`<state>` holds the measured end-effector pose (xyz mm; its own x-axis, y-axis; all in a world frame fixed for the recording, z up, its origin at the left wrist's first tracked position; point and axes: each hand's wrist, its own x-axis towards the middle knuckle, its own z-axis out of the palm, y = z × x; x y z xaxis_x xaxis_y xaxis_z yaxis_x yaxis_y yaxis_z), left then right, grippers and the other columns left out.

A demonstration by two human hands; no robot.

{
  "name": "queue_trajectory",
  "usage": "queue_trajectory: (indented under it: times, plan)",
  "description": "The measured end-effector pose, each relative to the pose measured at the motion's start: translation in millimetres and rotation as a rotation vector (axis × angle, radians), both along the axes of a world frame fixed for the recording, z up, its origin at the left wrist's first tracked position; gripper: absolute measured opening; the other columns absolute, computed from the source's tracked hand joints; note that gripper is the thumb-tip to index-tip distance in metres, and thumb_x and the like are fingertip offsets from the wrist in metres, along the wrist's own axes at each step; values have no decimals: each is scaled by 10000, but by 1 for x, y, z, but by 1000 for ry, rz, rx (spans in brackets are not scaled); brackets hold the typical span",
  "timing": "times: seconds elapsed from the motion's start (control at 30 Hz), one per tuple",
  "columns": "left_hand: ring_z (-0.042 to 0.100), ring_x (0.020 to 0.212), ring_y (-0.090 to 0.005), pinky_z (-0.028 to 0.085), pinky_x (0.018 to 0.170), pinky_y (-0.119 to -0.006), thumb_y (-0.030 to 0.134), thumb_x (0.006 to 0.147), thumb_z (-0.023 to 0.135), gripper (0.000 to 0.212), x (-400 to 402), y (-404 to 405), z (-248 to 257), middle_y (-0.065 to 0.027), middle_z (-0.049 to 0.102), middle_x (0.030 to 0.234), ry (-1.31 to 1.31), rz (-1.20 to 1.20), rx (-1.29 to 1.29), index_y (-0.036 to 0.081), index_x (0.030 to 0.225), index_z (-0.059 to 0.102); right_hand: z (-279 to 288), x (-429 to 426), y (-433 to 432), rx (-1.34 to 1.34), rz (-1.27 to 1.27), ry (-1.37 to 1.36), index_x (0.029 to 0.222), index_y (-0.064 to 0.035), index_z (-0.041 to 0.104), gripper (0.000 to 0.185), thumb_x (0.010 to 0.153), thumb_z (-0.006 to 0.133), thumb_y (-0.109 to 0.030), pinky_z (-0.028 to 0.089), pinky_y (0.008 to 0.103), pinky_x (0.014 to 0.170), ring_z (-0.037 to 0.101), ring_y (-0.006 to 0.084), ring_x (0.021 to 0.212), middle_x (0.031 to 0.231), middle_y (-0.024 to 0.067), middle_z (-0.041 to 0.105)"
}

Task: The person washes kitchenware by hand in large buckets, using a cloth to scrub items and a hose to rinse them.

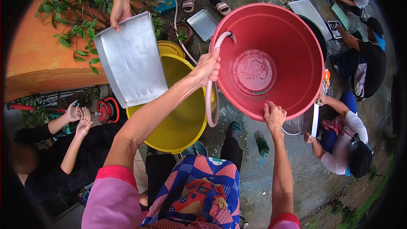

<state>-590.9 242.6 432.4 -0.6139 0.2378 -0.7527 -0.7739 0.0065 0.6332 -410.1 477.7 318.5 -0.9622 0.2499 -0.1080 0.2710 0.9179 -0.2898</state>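
My left hand (207, 67) is closed around a pale hose (209, 101), whose end hangs over the rim into a large red plastic tub (292, 54). Some liquid lies on the tub's bottom. My right hand (275, 116) grips the tub's near rim, fingers over the edge. The tub is tilted so that its inside faces me. Left of it stands a big yellow plastic tub (178, 124), partly hidden by my left forearm. Above that tub, another person's hand (120, 14) holds a shallow metal tray (133, 60).
A metal tray (203, 24) and a potted plant (184, 36) are on the ground beyond. A green bottle (262, 148) is on the wet concrete near my foot. People work at the right; one person (63, 152) is at the left. An orange wall (47, 54) stands upper left.
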Motion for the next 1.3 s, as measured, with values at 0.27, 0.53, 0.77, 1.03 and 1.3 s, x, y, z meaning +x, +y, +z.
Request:
queue_trajectory:
  times: [0.27, 0.53, 0.77, 1.03, 1.3]
  plan:
    - [207, 352, -43, 187, 311, -205, 540, 909, 310, 463, 66, 42, 1, 71, 280, 496, -43, 42, 133, 130, 696, 352, 84, -124, -88, -1948, -461, -239, 1280, 19, 250, 587, 893, 491, -351, 476, 341, 769, 571, 217, 860, 1028, 195, 569]
    - [386, 421, -159, 318, 399, -341, 475, 936, 291, 502, 135, 72, -11, -39, 372, 505, 209, -283, -111, 44, 719, 428, -26, -175, -3, -1946, -936, -302, 1118, -49, 463, 217, 910, 400, -59, 270, 186, 315, 306, 60, 412, 580, 7, 361]
    - [537, 574, -244, 411, 527, -380, 354, 956, 345, 333, 140, 48, 10, -137, 469, 571, 28, -373, -115, 34, 1031, 396, -46, -164, -22, -2076, -1164, -260, 891, -55, 480, 136, 924, 461, -186, 301, 198, 302, 340, 82, 396, 563, 34, 398]
    - [529, 494, -380, 380, 476, -418, 105, 920, 378, 524, 131, 46, -30, -240, 491, 610, 623, -253, -286, 201, 1401, 195, -59, -161, -48, -1878, -1139, -308, 779, -70, 418, 236, 928, 443, -252, 330, 225, 340, 352, 111, 390, 541, -7, 365]
    - [494, 512, -368, 390, 502, -424, 97, 903, 430, 573, 150, 15, 65, -209, 505, 623, 455, -421, -172, 164, 1409, 169, -150, -164, 44, -2020, -1109, -294, 1062, 3, 449, 192, 915, 404, -112, 290, 195, 359, 291, 88, 420, 602, -27, 339]
